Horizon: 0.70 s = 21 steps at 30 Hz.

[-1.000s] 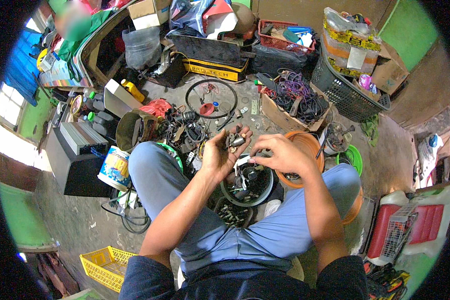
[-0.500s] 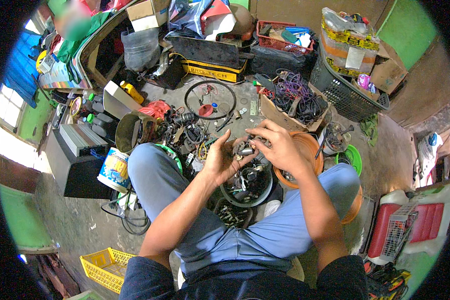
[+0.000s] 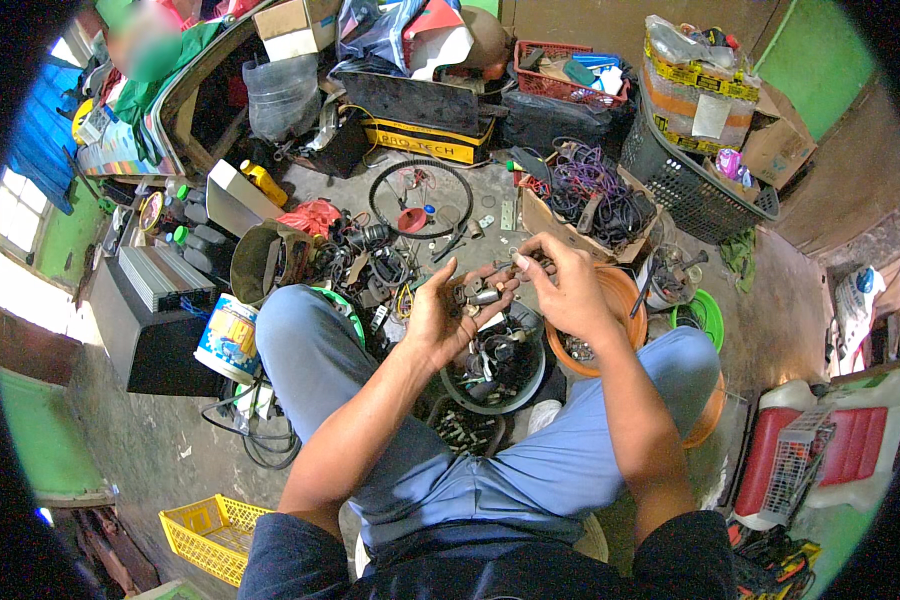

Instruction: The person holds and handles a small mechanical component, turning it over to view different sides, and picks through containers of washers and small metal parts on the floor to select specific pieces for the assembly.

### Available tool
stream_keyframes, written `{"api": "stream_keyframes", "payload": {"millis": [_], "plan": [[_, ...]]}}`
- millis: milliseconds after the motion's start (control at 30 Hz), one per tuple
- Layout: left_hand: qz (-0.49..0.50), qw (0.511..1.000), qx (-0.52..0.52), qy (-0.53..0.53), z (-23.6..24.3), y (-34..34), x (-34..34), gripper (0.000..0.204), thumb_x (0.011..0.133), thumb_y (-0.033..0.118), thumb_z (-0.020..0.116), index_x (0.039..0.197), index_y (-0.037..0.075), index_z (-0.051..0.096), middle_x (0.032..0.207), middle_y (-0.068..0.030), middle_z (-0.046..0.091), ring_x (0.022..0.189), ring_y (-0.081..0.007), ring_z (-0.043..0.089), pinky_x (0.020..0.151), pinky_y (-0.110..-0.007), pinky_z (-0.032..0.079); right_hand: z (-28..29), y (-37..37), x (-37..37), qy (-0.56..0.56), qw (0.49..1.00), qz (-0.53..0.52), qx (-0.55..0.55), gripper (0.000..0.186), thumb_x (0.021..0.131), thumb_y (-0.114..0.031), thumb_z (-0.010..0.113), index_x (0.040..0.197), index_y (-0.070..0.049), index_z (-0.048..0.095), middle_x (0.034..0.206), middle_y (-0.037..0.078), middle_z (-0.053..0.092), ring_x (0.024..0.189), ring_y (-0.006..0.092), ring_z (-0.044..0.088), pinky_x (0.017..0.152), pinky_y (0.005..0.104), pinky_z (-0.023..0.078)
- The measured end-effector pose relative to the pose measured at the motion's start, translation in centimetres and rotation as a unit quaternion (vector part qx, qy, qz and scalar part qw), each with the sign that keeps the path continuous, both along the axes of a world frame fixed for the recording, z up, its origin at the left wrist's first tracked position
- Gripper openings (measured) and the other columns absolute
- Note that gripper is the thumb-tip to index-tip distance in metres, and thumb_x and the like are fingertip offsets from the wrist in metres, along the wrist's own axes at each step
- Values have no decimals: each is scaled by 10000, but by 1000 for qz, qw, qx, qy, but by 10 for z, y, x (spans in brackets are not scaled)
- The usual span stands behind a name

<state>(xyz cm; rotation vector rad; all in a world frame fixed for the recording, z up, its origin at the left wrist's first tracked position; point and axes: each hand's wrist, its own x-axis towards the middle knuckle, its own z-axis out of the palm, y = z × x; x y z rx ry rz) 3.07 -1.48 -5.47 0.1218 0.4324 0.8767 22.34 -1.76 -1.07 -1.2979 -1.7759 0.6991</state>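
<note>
One part (image 3: 520, 263), pinched in your right hand (image 3: 572, 295), now sits farther from the metal bits (image 3: 483, 297) on your spread left hand (image 3: 440, 322), seemingly picked out.

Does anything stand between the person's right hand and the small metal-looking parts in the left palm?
Nothing visible does: the small dark and silvery metal-looking parts lie uncovered in the upturned left hand, and the right hand is close beside its fingertips. Whether the right hand holds a part is unclear.

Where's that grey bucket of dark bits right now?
In the head view, the grey bucket stands near centre, below the left hand and left of the orange basin.
</note>
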Motion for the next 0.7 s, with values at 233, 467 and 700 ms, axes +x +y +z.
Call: {"api": "stream_keyframes", "payload": {"millis": [233,467,700], "plan": [[3,1000,8,-6,-6,1,-2,568,1013,330,423,1354,-122,386,1324,-311,496,1239,-389,530,1097,-463,446,-7,3,6,96,991,14,-89,186,961,-165,614,1012,14,613,824,125,684,746,172,665,669,331,521],[16,1000,23,-3,2,-1,-2,495,930,95,392,1369,-133,385,1309,-310,503,1254,-375,521,1104,-458,446,-1,2,6,166,976,66,-121,118,972,-104,603,1018,3,623,861,28,650,751,86,616,659,258,517],[28,999,29,5,-2,0,-2,483,948,72,378,1391,-121,366,1354,-287,479,1276,-360,508,1115,-447,439,6,-1,10,155,974,95,-138,141,945,-98,640,1042,3,630,910,34,655,810,95,620,696,254,515]]}}
